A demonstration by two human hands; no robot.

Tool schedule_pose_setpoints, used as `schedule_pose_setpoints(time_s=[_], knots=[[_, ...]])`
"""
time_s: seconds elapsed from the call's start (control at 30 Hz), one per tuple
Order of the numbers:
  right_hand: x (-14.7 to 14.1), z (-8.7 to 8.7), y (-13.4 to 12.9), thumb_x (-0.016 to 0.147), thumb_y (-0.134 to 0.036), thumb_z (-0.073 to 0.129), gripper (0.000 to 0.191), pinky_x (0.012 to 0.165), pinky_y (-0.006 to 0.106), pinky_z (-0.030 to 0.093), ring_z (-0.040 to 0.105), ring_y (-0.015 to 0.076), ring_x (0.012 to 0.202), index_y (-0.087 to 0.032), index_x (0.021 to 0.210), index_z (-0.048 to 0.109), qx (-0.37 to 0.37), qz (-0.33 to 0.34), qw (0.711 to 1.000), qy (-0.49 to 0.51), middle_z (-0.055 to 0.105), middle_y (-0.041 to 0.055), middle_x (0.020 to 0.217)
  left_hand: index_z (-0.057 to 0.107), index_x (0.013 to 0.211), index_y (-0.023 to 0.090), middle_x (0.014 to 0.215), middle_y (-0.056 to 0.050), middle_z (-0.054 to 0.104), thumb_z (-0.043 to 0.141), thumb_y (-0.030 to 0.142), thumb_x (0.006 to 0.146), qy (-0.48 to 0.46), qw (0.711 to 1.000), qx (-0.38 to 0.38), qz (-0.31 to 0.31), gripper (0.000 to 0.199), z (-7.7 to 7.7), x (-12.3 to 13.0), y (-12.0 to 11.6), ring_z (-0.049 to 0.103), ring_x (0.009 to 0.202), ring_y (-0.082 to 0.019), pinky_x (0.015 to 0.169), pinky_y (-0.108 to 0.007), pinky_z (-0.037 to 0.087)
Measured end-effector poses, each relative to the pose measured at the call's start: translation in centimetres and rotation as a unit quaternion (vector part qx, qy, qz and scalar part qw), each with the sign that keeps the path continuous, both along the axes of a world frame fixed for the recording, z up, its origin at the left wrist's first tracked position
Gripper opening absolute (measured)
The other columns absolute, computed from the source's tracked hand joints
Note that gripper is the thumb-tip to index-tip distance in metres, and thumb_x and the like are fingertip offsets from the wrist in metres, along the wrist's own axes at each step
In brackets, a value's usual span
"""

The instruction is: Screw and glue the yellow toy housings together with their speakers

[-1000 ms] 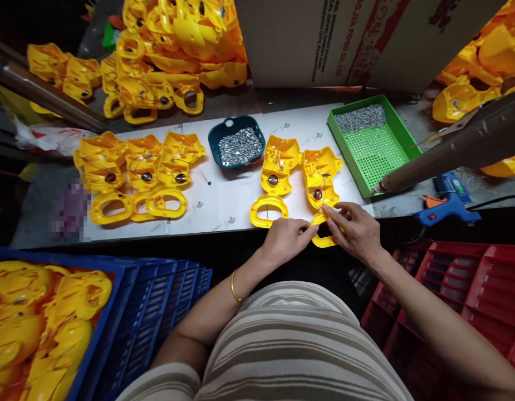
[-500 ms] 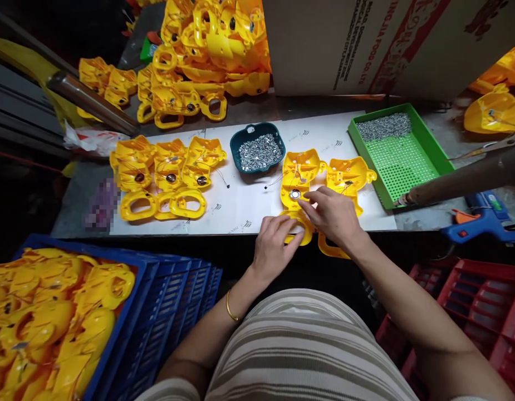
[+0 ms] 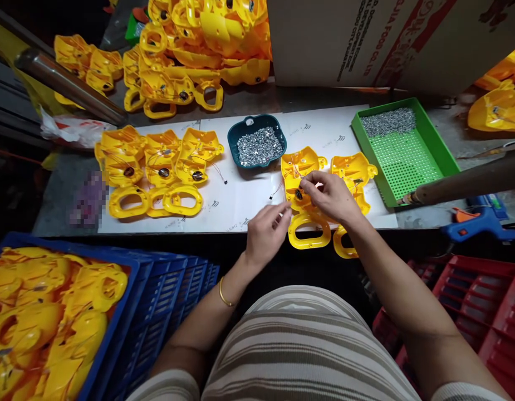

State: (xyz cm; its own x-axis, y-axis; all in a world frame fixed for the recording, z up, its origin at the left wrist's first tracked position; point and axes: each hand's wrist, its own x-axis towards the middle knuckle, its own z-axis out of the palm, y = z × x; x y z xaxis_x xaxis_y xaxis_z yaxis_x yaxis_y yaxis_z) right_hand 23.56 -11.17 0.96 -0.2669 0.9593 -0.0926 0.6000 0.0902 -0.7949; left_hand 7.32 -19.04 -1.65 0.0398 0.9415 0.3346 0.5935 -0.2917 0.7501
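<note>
A yellow plastic shell half (image 3: 303, 161) with a looped handle lies at the table's front edge. Over its middle my right hand (image 3: 334, 197) is closed, thumb and fingers pinched beside a dark round part (image 3: 299, 194) and thin wires; what they hold is too small to make out. My left hand (image 3: 266, 236) is at the shell's lower left edge, fingers curled and tips close together; whether anything is between them cannot be made out. A second yellow shell half (image 3: 353, 170) lies to the right, partly behind my right hand.
A dark teal bowl (image 3: 231, 143) and a green perforated tray (image 3: 435, 153) hold small metal pieces. Several yellow shells (image 3: 194, 147) lie left, more are heaped behind. A cardboard box (image 3: 315, 44), metal bar (image 3: 470, 175), blue glue gun (image 3: 470, 225) and blue crate (image 3: 134, 289) stand around.
My right hand has moved up a little over the shell. My left hand has drawn back left from the handle, which is now uncovered. A dark round part shows where a silver-rimmed disc was.
</note>
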Motion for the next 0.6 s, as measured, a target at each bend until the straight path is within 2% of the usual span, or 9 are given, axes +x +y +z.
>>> schedule_pose_setpoints(time_s=[0.1, 0.2, 0.3, 0.37, 0.43, 0.5, 0.6], knots=[[0.8, 0.4, 0.6, 0.088, -0.038, 0.049, 0.029, 0.059, 0.024, 0.037, 0.052, 0.0109, 0.06, -0.016, 0.071, 0.055, -0.021, 0.043, 0.995, 0.087, 0.058, -0.0001, 0.066, 0.071, 0.11, 0.017, 0.083, -0.002, 0.066, 0.068, 0.025, 0.084, -0.051, 0.996, -0.068, -0.015, 0.028, 0.4, -0.2, 2.6, 0.052, 0.055, -0.005, 0.058, -0.018, 0.047], [1.1, 0.8, 0.8, 0.086, -0.035, 0.05, 0.025, 0.057, 0.023, 0.037, 0.052, 0.0106, 0.059, -0.015, 0.072, 0.057, -0.036, 0.077, 0.991, 0.106, 0.057, 0.0001, 0.066, 0.074, 0.101, 0.016, 0.082, -0.001, 0.064, 0.07, 0.022, 0.078, -0.104, 0.989, -0.095, -0.039, 0.023, 0.5, 0.5, 4.3, 0.05, 0.054, -0.005, 0.056, -0.018, 0.044], [1.2, 0.9, 0.6, 0.087, -0.035, 0.051, 0.027, 0.056, 0.023, 0.038, 0.053, 0.0105, 0.058, -0.014, 0.071, 0.059, -0.041, 0.076, 0.989, 0.118, 0.058, 0.0007, 0.065, 0.075, 0.084, 0.015, 0.077, -0.001, 0.065, 0.072, 0.022, 0.075, -0.154, 0.981, -0.118, -0.027, 0.011, 0.8, 1.1, 4.8, 0.048, 0.055, -0.005, 0.054, -0.017, 0.041], [1.1, 0.8, 0.0, 0.088, -0.036, 0.052, 0.028, 0.057, 0.023, 0.041, 0.055, 0.0108, 0.059, -0.014, 0.076, 0.062, -0.023, 0.042, 0.992, 0.12, 0.062, 0.0015, 0.068, 0.074, 0.076, 0.014, 0.072, -0.001, 0.066, 0.075, 0.027, 0.073, -0.207, 0.966, -0.158, -0.008, 0.013, 1.0, 1.2, 4.8, 0.047, 0.054, -0.005, 0.052, -0.017, 0.04], [1.0, 0.6, -1.0, 0.088, -0.037, 0.056, 0.024, 0.06, 0.024, 0.045, 0.06, 0.0117, 0.064, -0.015, 0.088, 0.065, 0.04, -0.015, 0.992, 0.115, 0.067, 0.0034, 0.081, 0.072, 0.073, 0.014, 0.063, 0.001, 0.063, 0.077, 0.033, 0.071, -0.282, 0.934, -0.217, 0.015, 0.02, 1.3, 1.0, 4.8, 0.044, 0.049, -0.004, 0.046, -0.016, 0.035], [0.8, 0.2, -2.2, 0.088, -0.035, 0.06, 0.021, 0.067, 0.026, 0.05, 0.063, 0.0137, 0.074, -0.016, 0.095, 0.064, 0.143, -0.05, 0.982, 0.109, 0.068, 0.0051, 0.091, 0.07, 0.073, 0.013, 0.052, 0.004, 0.055, 0.079, 0.038, 0.068, -0.359, 0.891, -0.277, 0.031, 0.027, 1.5, 0.8, 4.8, 0.038, 0.042, -0.003, 0.039, -0.015, 0.027], [0.6, -0.6, -3.6, 0.091, -0.029, 0.057, 0.014, 0.079, 0.031, 0.054, 0.064, 0.017, 0.087, -0.018, 0.097, 0.065, 0.259, -0.024, 0.961, 0.09, 0.065, 0.0069, 0.094, 0.067, 0.072, 0.013, 0.045, 0.008, 0.046, 0.083, 0.041, 0.062, -0.426, 0.842, -0.329, 0.034, 0.034, 1.8, 0.6, 4.8, 0.032, 0.037, -0.001, 0.034, -0.014, 0.019]])
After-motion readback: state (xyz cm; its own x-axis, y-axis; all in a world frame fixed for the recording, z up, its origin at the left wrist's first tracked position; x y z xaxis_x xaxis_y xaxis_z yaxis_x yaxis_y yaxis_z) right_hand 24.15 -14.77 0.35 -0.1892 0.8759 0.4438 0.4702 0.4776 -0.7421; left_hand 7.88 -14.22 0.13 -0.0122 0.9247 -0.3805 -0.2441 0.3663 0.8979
